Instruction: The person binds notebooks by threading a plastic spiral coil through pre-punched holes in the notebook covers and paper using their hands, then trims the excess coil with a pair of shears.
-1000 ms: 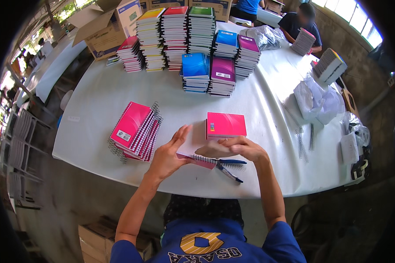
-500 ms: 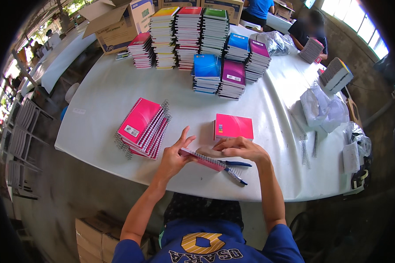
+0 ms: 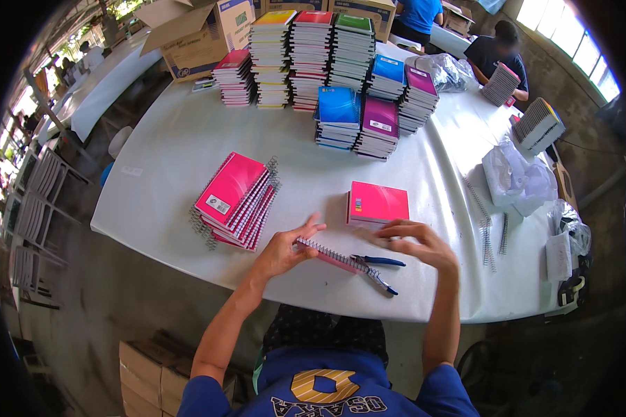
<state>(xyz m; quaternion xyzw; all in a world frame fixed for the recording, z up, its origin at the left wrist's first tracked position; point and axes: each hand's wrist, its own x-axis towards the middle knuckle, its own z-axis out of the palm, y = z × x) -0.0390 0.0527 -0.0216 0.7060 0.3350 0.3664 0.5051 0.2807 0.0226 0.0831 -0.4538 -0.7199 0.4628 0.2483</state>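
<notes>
My left hand (image 3: 289, 249) is closed on a pink notebook (image 3: 337, 260), held on edge with its wire spiral (image 3: 320, 248) along the top. By the lower right end of that spiral lie pliers (image 3: 384, 261) with blue handles, spread apart. Off the notebook, my right hand (image 3: 421, 242) hovers with fingers apart and somewhat blurred; nothing shows in it. Just beyond it sits a small stack of pink-covered book blocks (image 3: 379, 200). To the left is a fanned pile of pink spiral notebooks (image 3: 231, 191), coils sticking out at both sides.
Tall stacks of coloured notebooks (image 3: 309, 59) stand at the table's far side, beside an open cardboard box (image 3: 202, 45). Loose wire coils (image 3: 485, 229) and plastic bags (image 3: 515, 174) lie at right. Another person (image 3: 497, 59) sits at the far right with notebooks.
My right hand has drawn away from the held notebook, to the right. My left hand keeps its hold. The whole view has shifted slightly.
</notes>
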